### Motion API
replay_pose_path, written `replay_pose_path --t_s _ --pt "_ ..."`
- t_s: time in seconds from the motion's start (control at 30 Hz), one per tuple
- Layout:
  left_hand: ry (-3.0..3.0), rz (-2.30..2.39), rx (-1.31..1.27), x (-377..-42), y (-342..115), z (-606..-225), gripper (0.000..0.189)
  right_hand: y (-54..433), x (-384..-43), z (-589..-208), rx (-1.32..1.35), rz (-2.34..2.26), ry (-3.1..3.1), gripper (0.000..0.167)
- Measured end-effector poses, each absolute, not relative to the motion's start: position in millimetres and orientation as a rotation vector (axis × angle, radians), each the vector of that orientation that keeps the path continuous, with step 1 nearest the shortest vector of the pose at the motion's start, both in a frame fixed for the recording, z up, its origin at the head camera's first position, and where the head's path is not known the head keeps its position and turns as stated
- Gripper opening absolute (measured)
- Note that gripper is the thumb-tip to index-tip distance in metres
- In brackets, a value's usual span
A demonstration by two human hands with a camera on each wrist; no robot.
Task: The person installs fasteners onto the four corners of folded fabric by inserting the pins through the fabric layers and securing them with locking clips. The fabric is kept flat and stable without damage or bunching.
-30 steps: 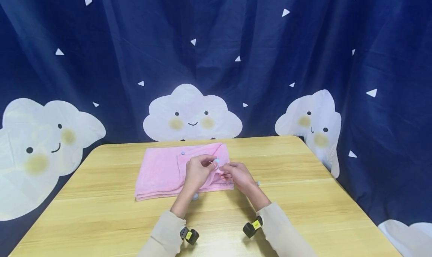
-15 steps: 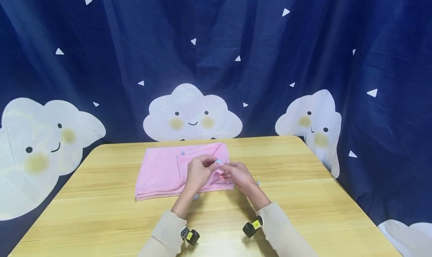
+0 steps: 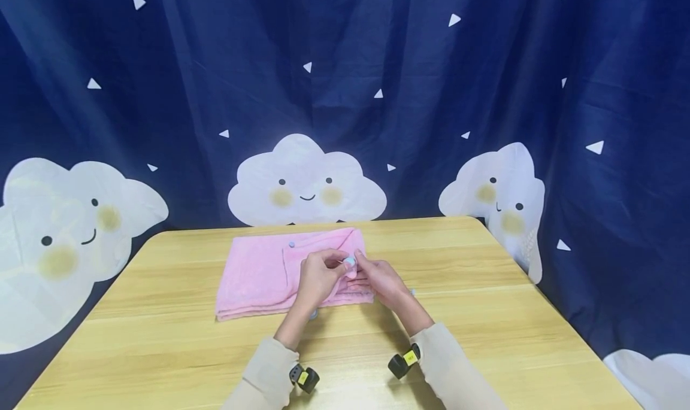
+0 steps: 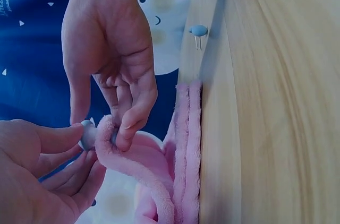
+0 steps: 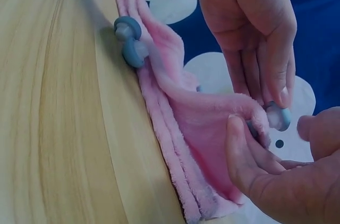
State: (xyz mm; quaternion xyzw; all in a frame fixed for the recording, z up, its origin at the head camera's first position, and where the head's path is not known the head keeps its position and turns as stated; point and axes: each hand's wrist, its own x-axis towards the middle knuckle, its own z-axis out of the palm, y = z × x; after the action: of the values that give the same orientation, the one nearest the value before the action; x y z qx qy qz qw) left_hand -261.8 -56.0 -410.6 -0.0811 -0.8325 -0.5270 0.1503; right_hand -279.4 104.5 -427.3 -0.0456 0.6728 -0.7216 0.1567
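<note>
A folded pink plush towel [image 3: 259, 272] lies on the table with its right part turned up. My left hand [image 3: 315, 275] pinches the pale blue cap of a mushroom-shaped clip [image 4: 87, 135] at the towel's raised edge. From the other side my right hand [image 3: 380, 278] holds that edge. Its fingertips [image 5: 237, 128] press under the cloth, against another blue piece partly hidden there. The right thumb [image 5: 313, 128] is raised close to the cap; whether it touches is unclear. Part of the clip is covered by fingers and cloth.
One blue piece [image 3: 291, 244] sits on the towel. Two blue caps with clear studs [image 5: 133, 51] lie at its front edge. Beyond my right wrist is a blue piece with two thin prongs [image 4: 199, 30]. A dark blue curtain [image 3: 345, 51] hangs behind the wooden table [image 3: 485, 314].
My right thumb has come away from the cloth edge and spread up beside the cap. The cap now shows more plainly between the hands. The left hand has barely moved.
</note>
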Motion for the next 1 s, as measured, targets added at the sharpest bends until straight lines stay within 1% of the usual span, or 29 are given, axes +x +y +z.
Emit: replay_pose_path --t_s 0.13,0.27,0.4,0.67,0.77,0.9,1.0 --pt "-2.405 -1.490 -0.234 -262.4 -55.6 -411.8 0.017 102.6 -280.5 -429.1 -0.094 -2.071 1.957 0.060" --pt "-2.410 -1.477 -0.229 -262.9 -55.2 -412.7 0.019 101.4 -280.8 -429.9 -0.081 -2.079 1.979 0.050" --pt "-2.409 -1.475 -0.232 -263.0 -55.7 -412.9 0.017 100.6 -281.1 -430.1 -0.096 -2.089 1.985 0.042" --pt "-2.433 -1.462 -0.243 -261.8 -56.0 -412.8 0.014 100.6 -279.8 -427.2 -0.080 -2.135 1.951 0.036" --pt "-2.462 -1.463 -0.252 -261.2 -56.6 -412.3 0.017 101.3 -279.2 -426.2 -0.066 -2.151 1.936 0.035" --pt "-2.569 -1.404 -0.273 -261.1 -58.7 -414.6 0.027 102.9 -278.2 -424.7 -0.040 -2.182 1.934 0.035" --pt "-2.623 -1.349 -0.282 -262.1 -59.9 -418.7 0.023 104.0 -278.6 -424.4 -0.031 -2.181 1.948 0.032"
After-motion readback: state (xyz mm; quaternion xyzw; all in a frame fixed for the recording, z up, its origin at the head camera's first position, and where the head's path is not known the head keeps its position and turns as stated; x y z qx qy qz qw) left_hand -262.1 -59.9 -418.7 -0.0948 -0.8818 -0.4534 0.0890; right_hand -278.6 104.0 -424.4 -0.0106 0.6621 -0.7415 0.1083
